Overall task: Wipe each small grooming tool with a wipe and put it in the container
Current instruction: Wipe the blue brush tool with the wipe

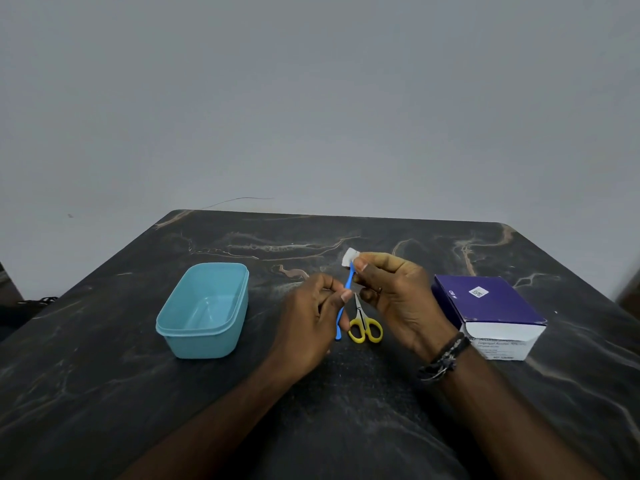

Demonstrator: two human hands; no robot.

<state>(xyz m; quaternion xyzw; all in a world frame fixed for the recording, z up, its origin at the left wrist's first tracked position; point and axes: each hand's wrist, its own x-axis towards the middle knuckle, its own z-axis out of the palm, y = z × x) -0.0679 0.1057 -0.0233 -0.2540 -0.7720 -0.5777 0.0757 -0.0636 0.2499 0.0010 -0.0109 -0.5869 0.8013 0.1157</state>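
over a dark marble-patterned table (104,393), seen from the head camera, two hands meet just above the middle of the surface. the left hand (308,327) pinches a thin blue tool (347,289) between thumb and fingertips around its middle, with the stick slanting up and away so that its lower curved end hangs near the table and its upper end reaches the right hand. the right hand (398,299) has thumb and fingers curled closed around a small white wipe (349,257), which is pressed about the top end of the blue tool; a corner of the wipe sticks out above the fingers. the very tip of the tool is hidden inside the wipe, so its shape there cannot be told. a dark braided bracelet (445,358) sits on the right wrist. lying flat on the table just below and between the hands are small scissors (363,323) with yellow handles, blades pointing away, seemingly closed. to the left, well apart from the hands, stands an open light-blue container (173,327), nothing visible inside it. to the right sits a purple and white box (485,306), its print too blurred to read.
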